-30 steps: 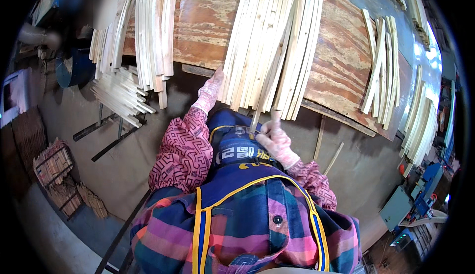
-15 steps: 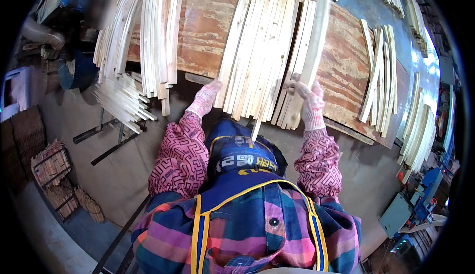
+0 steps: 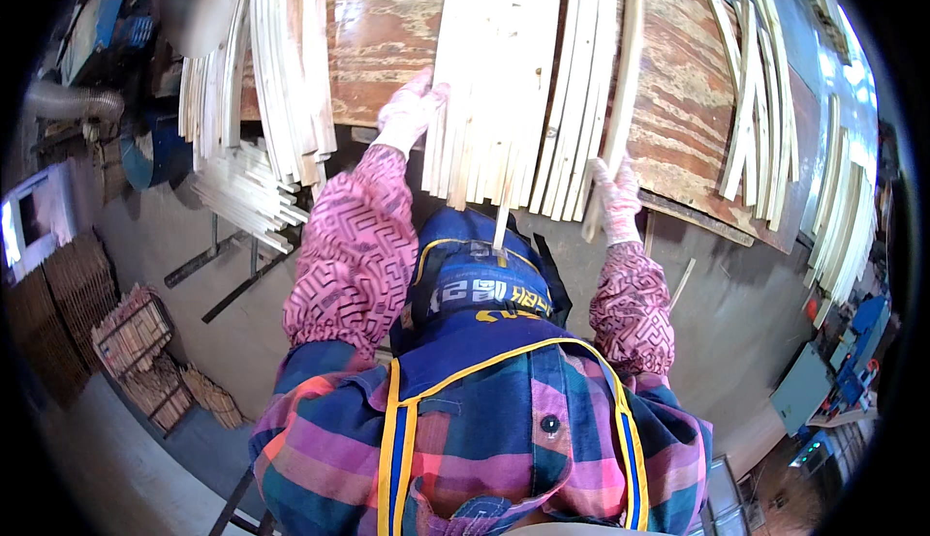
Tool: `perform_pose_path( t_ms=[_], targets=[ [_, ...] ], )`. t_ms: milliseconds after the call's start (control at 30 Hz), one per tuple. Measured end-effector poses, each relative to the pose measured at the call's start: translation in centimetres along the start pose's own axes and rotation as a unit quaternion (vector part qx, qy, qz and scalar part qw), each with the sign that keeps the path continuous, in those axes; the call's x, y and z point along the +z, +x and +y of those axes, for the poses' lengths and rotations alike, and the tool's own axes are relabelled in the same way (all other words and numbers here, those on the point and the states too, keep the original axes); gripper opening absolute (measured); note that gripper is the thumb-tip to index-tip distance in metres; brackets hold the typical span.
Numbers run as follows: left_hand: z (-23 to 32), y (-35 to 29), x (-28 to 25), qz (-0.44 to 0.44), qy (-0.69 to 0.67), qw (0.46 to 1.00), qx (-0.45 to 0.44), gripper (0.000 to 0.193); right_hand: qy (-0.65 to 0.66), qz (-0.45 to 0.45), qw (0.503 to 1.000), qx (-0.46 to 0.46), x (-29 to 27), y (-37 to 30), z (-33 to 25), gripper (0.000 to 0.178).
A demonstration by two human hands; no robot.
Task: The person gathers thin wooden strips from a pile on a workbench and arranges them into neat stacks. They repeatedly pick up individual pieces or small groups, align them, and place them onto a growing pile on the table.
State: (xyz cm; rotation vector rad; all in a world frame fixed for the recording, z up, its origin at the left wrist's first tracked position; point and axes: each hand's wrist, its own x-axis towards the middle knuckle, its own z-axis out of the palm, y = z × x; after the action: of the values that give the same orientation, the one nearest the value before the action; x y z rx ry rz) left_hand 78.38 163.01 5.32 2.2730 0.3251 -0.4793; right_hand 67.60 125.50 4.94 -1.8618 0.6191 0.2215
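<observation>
In front of me a row of pale wooden strips (image 3: 494,71) lies side by side on the worn plywood table (image 3: 386,28), its near ends jutting past the edge. My left hand (image 3: 412,112), in a light glove, is open, its fingers against the row's left side. At the right my gloved right hand (image 3: 617,195) has its fingers closed round the near end of one separate wooden strip (image 3: 626,81). A gap divides that strip from a narrower group of strips (image 3: 579,81) beside the main row. One strip (image 3: 501,228) sticks out farther toward my apron.
More strips (image 3: 289,61) lie at the table's left, with a stack of short sticks (image 3: 252,192) on a stand below. Loose strips (image 3: 760,110) lie at the right, and another pile (image 3: 845,216) beyond. Bundled wood (image 3: 136,342) sits on the floor at left; machinery (image 3: 833,371) stands right.
The strip in my right hand has come down from a raised, tilted position to beside the narrower group. That group now lies more evenly spread. My left hand has shifted forward along the row's side.
</observation>
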Motion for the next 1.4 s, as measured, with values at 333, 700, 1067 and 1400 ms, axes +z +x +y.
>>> perform_pose_path(
  t_ms=[333, 700, 1067, 1400],
  targets=[
    [12.5, -0.8, 12.5, -0.124, 0.071, 0.989, 0.049, 0.092, -0.196, -0.007, 0.979, 0.057, -14.1, 5.3, 0.3, 0.075],
    [13.7, -0.5, 14.4, -0.127, 0.029, 0.982, 0.134, 0.085, 0.296, -0.053, 0.953, 0.025, -21.0, -3.2, -4.5, 0.035],
    [17.6, -7.5, 3.4, 0.206, 0.347, 0.827, 0.391, 0.068, -0.259, -0.135, 0.953, -0.083, -15.7, -3.5, -8.6, 0.043],
    [6.2, -5.6, -4.5, -0.051, 0.182, 0.967, 0.172, 0.033, -0.200, 0.125, 0.857, -0.459, 1.2, 0.7, -21.6, 0.048]
  ],
)
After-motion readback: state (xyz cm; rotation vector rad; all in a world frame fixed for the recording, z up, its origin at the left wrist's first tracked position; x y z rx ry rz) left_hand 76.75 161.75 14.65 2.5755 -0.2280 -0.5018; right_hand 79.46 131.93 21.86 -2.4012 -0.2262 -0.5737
